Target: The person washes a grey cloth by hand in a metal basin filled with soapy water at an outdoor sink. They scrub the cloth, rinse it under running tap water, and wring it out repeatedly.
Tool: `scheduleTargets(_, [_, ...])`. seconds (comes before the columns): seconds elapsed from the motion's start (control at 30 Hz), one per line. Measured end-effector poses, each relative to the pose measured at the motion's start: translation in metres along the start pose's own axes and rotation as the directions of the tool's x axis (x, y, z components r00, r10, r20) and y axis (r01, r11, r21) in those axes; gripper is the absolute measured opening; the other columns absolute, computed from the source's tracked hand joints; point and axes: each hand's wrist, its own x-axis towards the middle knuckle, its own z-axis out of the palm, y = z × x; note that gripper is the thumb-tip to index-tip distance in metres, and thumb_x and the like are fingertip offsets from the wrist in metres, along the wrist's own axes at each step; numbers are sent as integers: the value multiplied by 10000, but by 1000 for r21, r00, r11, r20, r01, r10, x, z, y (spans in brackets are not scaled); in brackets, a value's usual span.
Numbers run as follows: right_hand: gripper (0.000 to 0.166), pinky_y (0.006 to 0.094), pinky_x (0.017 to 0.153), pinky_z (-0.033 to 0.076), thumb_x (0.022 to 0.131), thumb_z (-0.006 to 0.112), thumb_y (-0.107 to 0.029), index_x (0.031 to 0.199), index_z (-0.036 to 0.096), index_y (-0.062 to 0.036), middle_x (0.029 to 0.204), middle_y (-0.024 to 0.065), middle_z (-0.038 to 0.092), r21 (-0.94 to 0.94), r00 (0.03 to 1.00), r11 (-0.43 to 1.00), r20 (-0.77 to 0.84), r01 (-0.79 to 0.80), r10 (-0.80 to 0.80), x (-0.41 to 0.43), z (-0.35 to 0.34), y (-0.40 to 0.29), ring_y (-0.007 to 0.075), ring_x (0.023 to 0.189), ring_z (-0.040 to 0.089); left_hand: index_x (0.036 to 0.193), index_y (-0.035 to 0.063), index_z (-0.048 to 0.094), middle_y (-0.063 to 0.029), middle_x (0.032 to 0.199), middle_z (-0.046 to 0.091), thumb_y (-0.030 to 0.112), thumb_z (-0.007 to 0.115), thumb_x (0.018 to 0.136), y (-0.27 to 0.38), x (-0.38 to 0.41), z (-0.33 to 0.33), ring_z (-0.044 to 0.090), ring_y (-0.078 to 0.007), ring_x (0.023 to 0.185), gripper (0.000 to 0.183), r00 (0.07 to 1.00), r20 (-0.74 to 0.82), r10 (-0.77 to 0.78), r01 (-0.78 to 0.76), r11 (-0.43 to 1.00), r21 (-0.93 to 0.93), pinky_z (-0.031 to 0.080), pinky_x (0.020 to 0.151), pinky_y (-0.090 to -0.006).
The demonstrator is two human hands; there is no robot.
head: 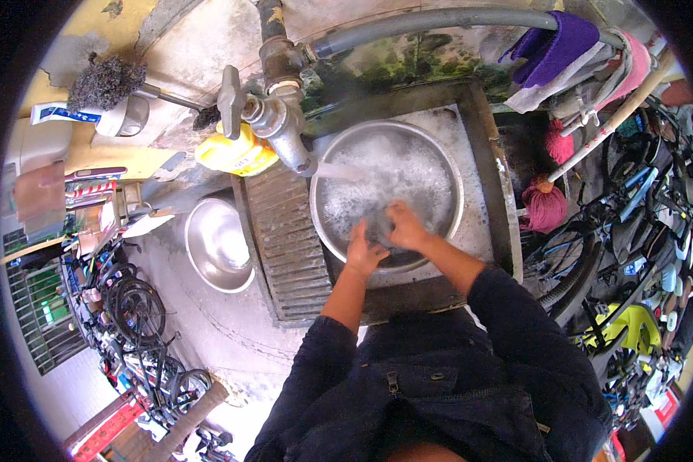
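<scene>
A round stainless steel basin [457,196] stands in the concrete sink [478,231], full of frothy water [390,167]. Water pours into it from the metal tap [291,147] on the left. My left hand [367,251] is over the basin's near part, thumb and fingers spread, with nothing seen in it. Close by on the right, my right hand [407,228] reaches into the water with bent fingers. Blur and foam hide its fingertips, so whether it holds anything is unclear. The water between the hands looks darker.
A ribbed concrete washboard [286,242] adjoins the sink's left side. Beyond it, a second metal basin [216,245] sits lower down. A yellow bottle [239,153] stands behind the tap. Cloths [560,52] hang from the pipe at right, above mop heads [544,205]. Bicycles [577,260] crowd the right.
</scene>
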Motion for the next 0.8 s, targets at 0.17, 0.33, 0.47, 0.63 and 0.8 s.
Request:
scheduleTargets(0.17, [407, 445, 903, 382, 670, 665, -223, 971, 499, -5, 1132, 225, 492, 336, 980, 922, -12, 193, -201, -52, -45, -134, 367, 1092, 459, 1224, 76, 452, -151, 1082, 535, 537, 504, 825, 17, -30, 14, 540, -287, 950, 612, 839, 542, -49, 152, 978, -146, 463, 823, -441])
scheduleTargets(0.33, [466, 431, 847, 422, 692, 667, -270, 1035, 469, -24, 1116, 201, 532, 295, 999, 955, -16, -25, 31, -59, -30, -154, 370, 1025, 518, 1125, 46, 515, -91, 959, 578, 433, 454, 884, 2, -3, 0, 568, -232, 820, 460, 784, 612, 101, 21, 982, -189, 495, 739, -362])
scheduleTargets(0.47, [557, 457, 791, 440, 712, 652, -272, 1121, 379, -11, 993, 230, 571, 122, 983, 976, -22, -179, 183, -28, -26, -120, 391, 923, 563, 1102, 38, 524, -81, 957, 581, 302, 441, 911, -13, 39, -28, 582, -224, 810, 336, 818, 518, 251, -50, 928, -370, 498, 725, -355])
scheduleTargets(0.63, [491, 432, 789, 445, 796, 591, -270, 1115, 337, 4, 1000, 294, 541, 330, 918, 875, -58, -353, 392, -1, -15, -24, 410, 952, 546, 1192, 100, 474, -77, 1102, 543, 320, 448, 899, -11, 12, 2, 530, -241, 985, 367, 937, 292, 191, -152, 977, -151, 438, 885, -406])
scheduleTargets(0.8, [491, 440, 892, 387, 870, 486, -291, 1183, 316, 48, 1094, 325, 484, 177, 734, 847, -433, -501, 524, 4, 25, 86, 434, 1005, 505, 1369, 113, 234, -144, 1385, 248, 361, 573, 835, 18, -23, 6, 320, -362, 1225, 679, 997, 44, 65, -61, 995, -81, 377, 919, -506])
